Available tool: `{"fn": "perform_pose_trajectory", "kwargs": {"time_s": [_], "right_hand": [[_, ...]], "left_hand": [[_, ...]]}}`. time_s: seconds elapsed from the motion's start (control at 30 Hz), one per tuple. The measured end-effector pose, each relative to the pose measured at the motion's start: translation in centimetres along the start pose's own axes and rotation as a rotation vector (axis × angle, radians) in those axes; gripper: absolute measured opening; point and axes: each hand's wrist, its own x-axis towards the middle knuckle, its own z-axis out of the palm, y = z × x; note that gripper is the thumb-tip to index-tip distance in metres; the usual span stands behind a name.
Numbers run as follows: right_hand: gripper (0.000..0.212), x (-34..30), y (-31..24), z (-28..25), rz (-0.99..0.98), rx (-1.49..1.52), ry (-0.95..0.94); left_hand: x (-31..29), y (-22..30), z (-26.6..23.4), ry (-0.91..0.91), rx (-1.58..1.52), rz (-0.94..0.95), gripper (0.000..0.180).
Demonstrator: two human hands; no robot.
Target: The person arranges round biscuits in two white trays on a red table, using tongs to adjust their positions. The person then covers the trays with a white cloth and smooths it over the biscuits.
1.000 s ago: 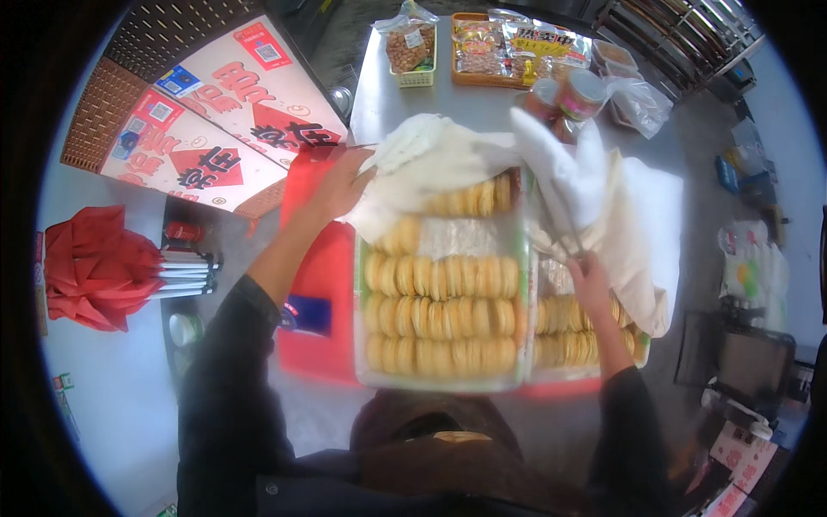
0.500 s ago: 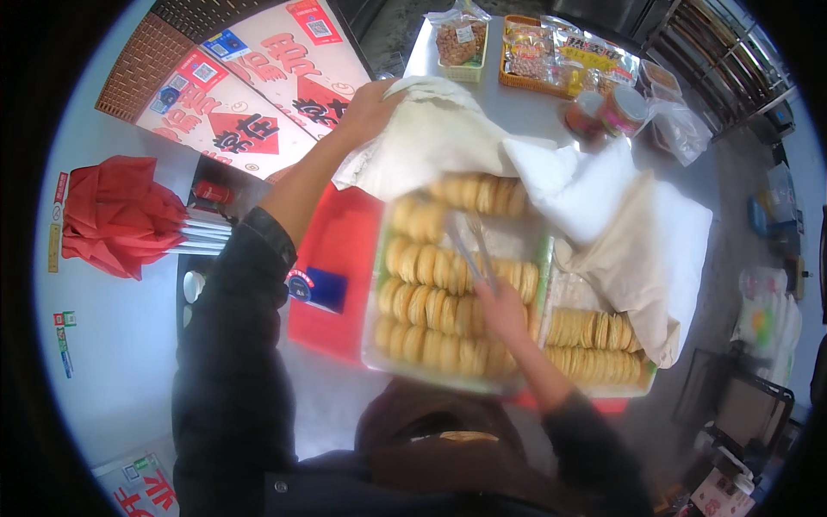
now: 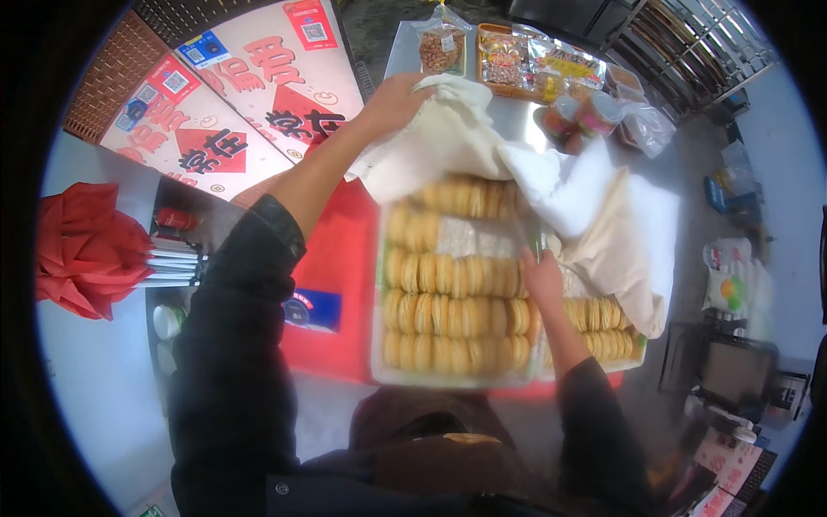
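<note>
My left hand (image 3: 398, 105) is closed on the edge of a cream cloth (image 3: 435, 133), lifting it over the far left of a tray (image 3: 448, 380). In that tray, round golden flat cakes (image 3: 457, 314) stand on edge in several rows, with a gap in one row. My right hand (image 3: 544, 280) grips metal tongs (image 3: 536, 239) above the tray's right edge. The tips of the tongs are blurred, so I cannot tell whether anything is between them. Beside it, a second tray with more flat cakes (image 3: 594, 314) is partly hidden by my right forearm.
White and beige cloths (image 3: 586, 194) lie bunched over the right tray. Beyond stand a bag of nuts (image 3: 441, 50), a basket of packets (image 3: 508, 65) and jars (image 3: 594, 112). A red mat (image 3: 345, 250) with a blue box (image 3: 312, 310) lies left. Printed cartons (image 3: 207, 138) stand far left.
My right hand has moved right and a little farther away with the tongs, from over the rows to the tray's right edge. My left hand still holds the cloth; the whole view has shifted slightly.
</note>
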Motion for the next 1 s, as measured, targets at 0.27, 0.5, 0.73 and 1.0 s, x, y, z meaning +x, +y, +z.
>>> {"fn": "perform_pose_trajectory", "kwargs": {"time_s": [0.27, 0.5, 0.73, 1.0], "right_hand": [[0.066, -0.7, -1.9, 0.5, 0.089, -0.049, 0.049], [0.064, -1.2, -3.3, 1.0, 0.113, 0.003, 0.183], [0.064, -0.1, -3.5, 0.1, 0.127, 0.006, 0.092], [0.068, -1.7, -3.3, 0.4, 0.145, -0.048, 0.112]], "left_hand": [[-0.7, 0.1, 0.0, -0.023, -0.068, -0.048, 0.040], [-0.1, -3.4, 0.5, -0.010, 0.030, -0.054, 0.045], [-0.7, -3.4, 1.1, 0.082, -0.008, -0.021, 0.039], [-1.0, -3.2, 1.4, 0.045, 0.015, -0.067, 0.037]]}}
